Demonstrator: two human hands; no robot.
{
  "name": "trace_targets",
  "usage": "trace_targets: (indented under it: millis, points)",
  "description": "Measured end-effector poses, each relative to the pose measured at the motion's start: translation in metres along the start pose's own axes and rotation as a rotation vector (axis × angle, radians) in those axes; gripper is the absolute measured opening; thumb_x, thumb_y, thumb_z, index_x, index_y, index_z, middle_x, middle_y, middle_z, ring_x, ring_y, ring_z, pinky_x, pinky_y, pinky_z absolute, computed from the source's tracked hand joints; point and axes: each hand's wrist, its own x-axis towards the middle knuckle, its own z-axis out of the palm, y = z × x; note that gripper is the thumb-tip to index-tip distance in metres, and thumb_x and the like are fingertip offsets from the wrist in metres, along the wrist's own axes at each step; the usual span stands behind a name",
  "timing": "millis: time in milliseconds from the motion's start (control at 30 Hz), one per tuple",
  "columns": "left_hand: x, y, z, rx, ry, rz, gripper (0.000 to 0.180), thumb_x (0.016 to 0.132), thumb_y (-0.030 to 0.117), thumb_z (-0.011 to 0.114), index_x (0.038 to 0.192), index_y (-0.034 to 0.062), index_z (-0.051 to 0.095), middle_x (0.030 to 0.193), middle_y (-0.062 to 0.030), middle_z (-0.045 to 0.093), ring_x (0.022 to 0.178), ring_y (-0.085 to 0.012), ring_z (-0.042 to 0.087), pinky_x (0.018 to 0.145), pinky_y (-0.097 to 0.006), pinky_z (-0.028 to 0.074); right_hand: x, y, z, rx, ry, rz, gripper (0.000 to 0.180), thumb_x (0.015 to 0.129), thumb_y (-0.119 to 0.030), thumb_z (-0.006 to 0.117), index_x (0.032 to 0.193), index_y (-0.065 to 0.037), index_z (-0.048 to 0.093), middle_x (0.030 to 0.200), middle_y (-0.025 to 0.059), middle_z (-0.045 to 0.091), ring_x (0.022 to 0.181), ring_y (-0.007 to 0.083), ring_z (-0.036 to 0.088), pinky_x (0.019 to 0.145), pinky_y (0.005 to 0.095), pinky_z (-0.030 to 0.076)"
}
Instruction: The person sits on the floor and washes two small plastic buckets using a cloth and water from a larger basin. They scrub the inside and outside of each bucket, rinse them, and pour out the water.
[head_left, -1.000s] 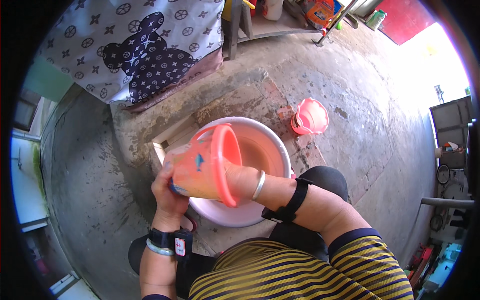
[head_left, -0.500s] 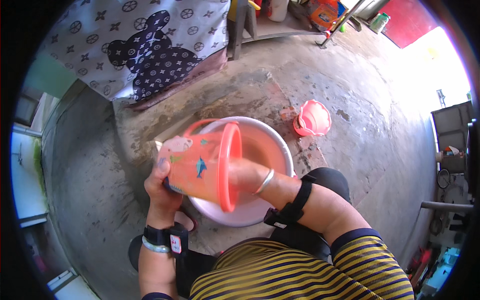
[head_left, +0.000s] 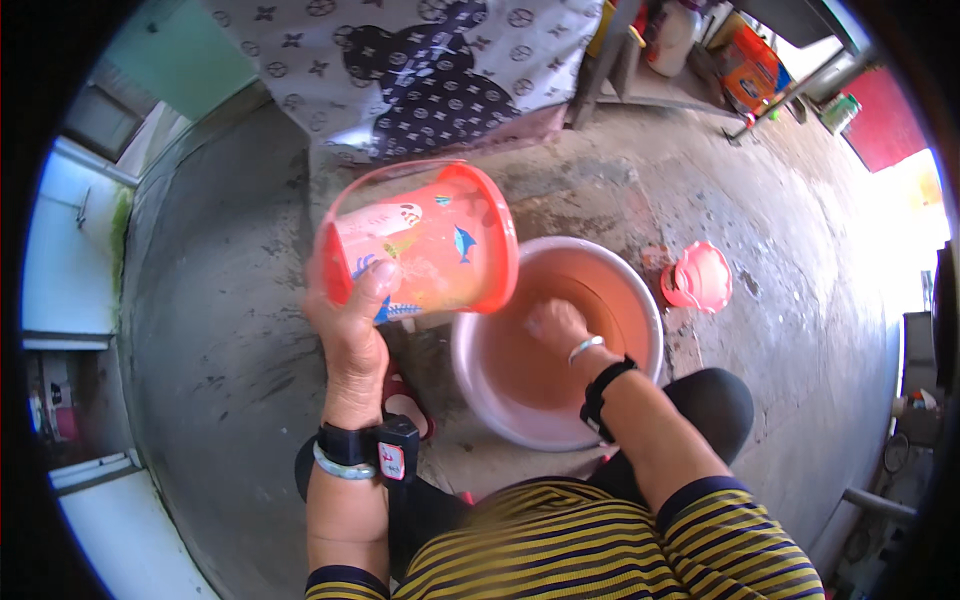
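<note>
Right hand [head_left: 562, 322] now outta fish-print bucket [head_left: 425, 245], down in washbasin [head_left: 520, 428]; inside-bucket work looks paused, grip too blurry to tell. Left hand [head_left: 355, 325] grips bucket near base.

White daylight glares at the far right, bleaching the grey concrete floor [head_left: 800, 340] there; the left is dimmer. Blur softens the bare right hand [head_left: 558, 325] and the coral-pink plastic bucket [head_left: 430, 250]'s left end. Fisheye bends the black-rimmed edges.
</note>
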Motion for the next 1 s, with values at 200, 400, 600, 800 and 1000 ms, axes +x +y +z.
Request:
trace_targets:
  millis: [200,400,600,800,1000]
  points:
    - [0.012,-0.006,-0.002,-0.457,-0.072,-0.169,0.065,0.088,0.039,0.066,0.138,-0.0014,0.054,0.138,-0.0139,0.059,0.129,-0.0277,0.055,0.112,-0.043,0.042,0.009,0.053,0.094,-0.214,-0.322,-0.099,0.03,0.094,-0.021,0.058,0.113,-0.008,0.076,0.114,0.0179,0.074,0.105,0.0344,0.072,0.09,0.0458,0.056]
    - [-0.008,-0.016,-0.073,-0.827,-0.084,-0.297,0.061,0.09,0.039,0.065,0.137,0.0008,0.055,0.141,-0.0165,0.059,0.128,-0.029,0.057,0.113,-0.047,0.043,0.038,0.055,0.05,0.419,-0.114,0.434,0.03,0.09,-0.024,0.067,0.111,-0.004,0.075,0.113,0.0201,0.073,0.106,0.0352,0.071,0.091,0.0459,0.055]
    - [-0.033,-0.037,-0.075,-0.908,-0.176,-0.492,0.061,0.09,0.039,0.066,0.137,0.0015,0.055,0.14,-0.0159,0.059,0.128,-0.0292,0.057,0.113,-0.047,0.043,0.031,0.054,0.154,0.005,-0.239,0.247,0.033,0.089,-0.026,0.063,0.111,-0.004,0.073,0.113,0.0209,0.073,0.104,0.037,0.071,0.091,0.0491,0.054]
    - [-0.033,-0.039,-0.078,-0.929,-0.133,-0.461,0.061,0.09,0.039,0.066,0.137,0.0021,0.055,0.139,-0.0154,0.06,0.128,-0.0293,0.058,0.113,-0.047,0.043,0.029,0.072,0.09,0.225,0.007,0.393,0.035,0.088,-0.024,0.062,0.115,-0.004,0.072,0.114,0.0217,0.072,0.106,0.0376,0.07,0.093,0.0483,0.054]
    - [-0.039,-0.042,-0.08,-0.912,-0.154,-0.512,0.061,0.089,0.04,0.066,0.137,0.0028,0.055,0.138,-0.0149,0.06,0.128,-0.0294,0.058,0.113,-0.046,0.044,0.034,0.051,0.111,0.101,-0.216,0.144,0.038,0.087,-0.022,0.061,0.119,-0.005,0.071,0.116,0.0226,0.071,0.108,0.0386,0.069,0.094,0.047,0.054]
